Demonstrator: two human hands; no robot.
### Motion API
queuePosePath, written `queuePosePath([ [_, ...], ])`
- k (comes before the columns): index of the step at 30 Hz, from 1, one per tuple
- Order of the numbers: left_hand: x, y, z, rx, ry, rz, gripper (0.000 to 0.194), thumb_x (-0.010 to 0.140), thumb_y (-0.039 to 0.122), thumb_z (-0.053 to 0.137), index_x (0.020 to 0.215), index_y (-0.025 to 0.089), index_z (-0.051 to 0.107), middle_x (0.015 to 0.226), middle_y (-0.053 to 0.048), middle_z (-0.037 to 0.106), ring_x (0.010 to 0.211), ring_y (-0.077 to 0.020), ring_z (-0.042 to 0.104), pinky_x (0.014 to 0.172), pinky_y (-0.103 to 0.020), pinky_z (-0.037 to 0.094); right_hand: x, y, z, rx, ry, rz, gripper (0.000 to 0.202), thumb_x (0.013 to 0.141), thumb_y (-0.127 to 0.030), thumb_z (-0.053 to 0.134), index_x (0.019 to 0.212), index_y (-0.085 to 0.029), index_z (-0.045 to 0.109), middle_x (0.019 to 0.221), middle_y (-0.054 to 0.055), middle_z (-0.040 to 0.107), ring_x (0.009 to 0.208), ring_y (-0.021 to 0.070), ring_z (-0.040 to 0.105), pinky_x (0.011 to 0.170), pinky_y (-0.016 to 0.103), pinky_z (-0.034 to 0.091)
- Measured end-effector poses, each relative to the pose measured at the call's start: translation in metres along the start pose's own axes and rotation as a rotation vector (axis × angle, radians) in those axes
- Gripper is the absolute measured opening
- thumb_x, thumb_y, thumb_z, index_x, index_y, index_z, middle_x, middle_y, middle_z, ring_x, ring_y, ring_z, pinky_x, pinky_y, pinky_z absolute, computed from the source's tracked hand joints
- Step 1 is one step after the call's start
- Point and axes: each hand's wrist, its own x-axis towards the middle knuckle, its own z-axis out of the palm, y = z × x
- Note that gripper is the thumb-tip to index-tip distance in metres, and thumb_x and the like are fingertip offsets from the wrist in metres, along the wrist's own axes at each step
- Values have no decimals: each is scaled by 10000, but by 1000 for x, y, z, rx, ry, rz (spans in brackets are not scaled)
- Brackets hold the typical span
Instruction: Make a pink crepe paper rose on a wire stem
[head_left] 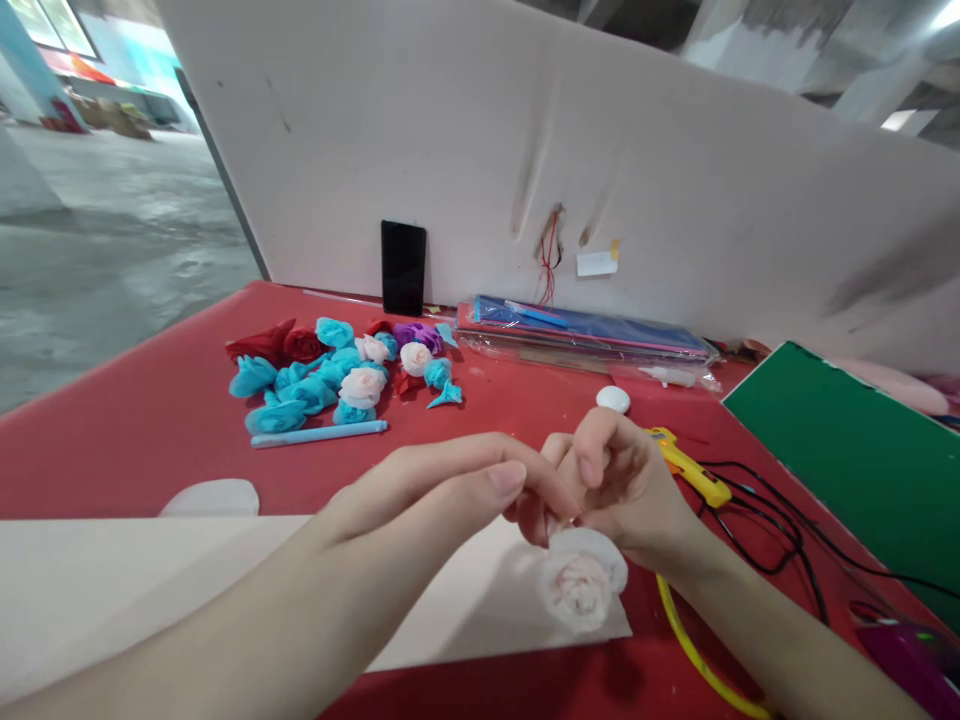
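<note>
Between my two hands hangs a white paper rose (581, 580), its pale pink centre facing down toward me. My right hand (619, 480) is closed, its fingers curled round the base of the rose. My left hand (480, 490) reaches in from the left, its fingers bent against the right fingers at the same base; the fingertips are partly hidden there. Under the hands lies a long cream paper strip (465, 610). A yellow glue gun (690, 468) rests just to the right of my right hand.
At the back left lies a pile of blue, red, white and purple paper flowers (330, 375), with a light blue stick (319, 433) before it. A black phone (403, 268) leans on the white partition. Plastic-wrapped sheets (585, 330), a green board (847, 450) and black cables (787, 540) lie to the right.
</note>
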Motion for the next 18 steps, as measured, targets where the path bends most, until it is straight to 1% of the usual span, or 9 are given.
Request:
queuePosePath([
  [3, 1, 3, 4, 91, 96, 104, 207, 846, 302, 461, 855, 286, 667, 897, 41, 686, 856, -171, 638, 736, -185, 510, 1, 0, 2, -29, 19, -33, 224, 701, -105, 729, 830, -220, 586, 746, 2, 688, 723, 134, 642, 678, 287, 510],
  [5, 2, 6, 7, 145, 122, 190, 194, 824, 215, 470, 832, 301, 644, 821, 72, 675, 758, -127, 633, 657, -140, 487, 2, 0, 4, -67, 67, -61, 228, 677, -96, 744, 787, -219, 588, 715, -2, 690, 702, 132, 634, 662, 276, 515],
  [8, 6, 10, 11, 179, 99, 310, 188, 763, 125, 538, 807, 291, 614, 781, 90, 643, 733, -93, 596, 657, -116, 444, 4, 0, 9, -89, 176, -84, 214, 661, -75, 747, 698, -216, 591, 648, -30, 670, 650, 110, 622, 625, 234, 521],
  [10, 11, 11, 11, 165, 122, 350, 174, 728, 105, 584, 790, 266, 603, 783, 78, 626, 752, -97, 577, 684, -128, 433, 4, 0, 13, -56, 251, -72, 196, 677, -94, 738, 657, -213, 583, 617, -38, 656, 619, 101, 616, 586, 213, 522],
  [12, 16, 9, 11, 139, 157, 357, 154, 714, 106, 612, 768, 250, 599, 770, 64, 607, 737, -105, 557, 691, -154, 432, 3, 0, 17, 0, 311, -37, 214, 648, -97, 759, 635, -208, 576, 610, -41, 653, 601, 98, 612, 544, 196, 513],
  [14, 19, 4, 11, 106, 187, 339, 132, 719, 124, 632, 755, 249, 610, 764, 51, 590, 720, -115, 538, 676, -180, 432, 2, 0, 21, 50, 356, 1, 252, 591, -71, 788, 620, -202, 575, 613, -47, 653, 585, 91, 604, 524, 180, 498],
  [16, 21, -1, 10, 66, 189, 306, 100, 732, 166, 646, 755, 262, 637, 772, 42, 576, 715, -121, 520, 646, -196, 427, 2, 0, 24, 80, 377, 18, 271, 559, -43, 798, 619, -198, 584, 624, -51, 658, 580, 80, 598, 538, 173, 492],
  [18, 21, -6, 11, 13, 167, 280, 96, 748, 196, 647, 768, 287, 669, 777, 37, 556, 722, -122, 503, 630, -200, 420, 2, 0, 25, 90, 384, 21, 262, 565, -39, 793, 620, -198, 593, 623, -53, 661, 577, 71, 594, 554, 169, 493],
])
